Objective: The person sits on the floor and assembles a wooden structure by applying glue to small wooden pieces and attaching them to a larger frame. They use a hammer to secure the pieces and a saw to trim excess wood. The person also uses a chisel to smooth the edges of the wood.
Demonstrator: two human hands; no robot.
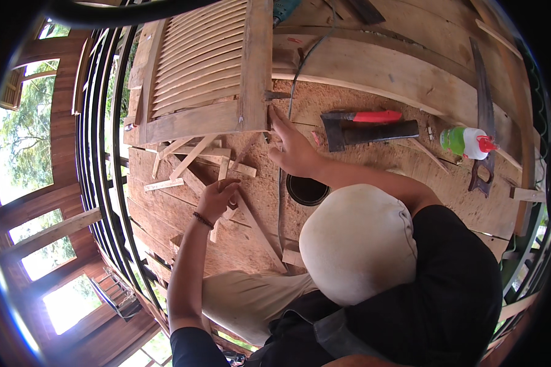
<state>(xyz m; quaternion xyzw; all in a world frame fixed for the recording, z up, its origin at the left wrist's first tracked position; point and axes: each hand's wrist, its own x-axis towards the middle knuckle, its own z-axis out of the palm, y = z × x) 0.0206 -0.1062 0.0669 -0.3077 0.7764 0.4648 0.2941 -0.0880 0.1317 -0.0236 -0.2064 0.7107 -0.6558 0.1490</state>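
Your left hand pinches a thin wood strip among scraps near the tabletop's left edge. Your right hand, fingers spread, presses the louvred shutter's lower corner (fingertips partly hidden; shutter's top cut off).

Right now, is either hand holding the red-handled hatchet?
No. The hatchet lies alone on the workbench; the right hand touches the louvered shutter corner, the left hand rests on wood strips.

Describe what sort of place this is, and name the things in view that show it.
Probably a carpentry workspace in a timber building. A louvred wooden shutter lies on a plank bench, with a handsaw, a red-handled hatchet and wood offcuts near the hands.
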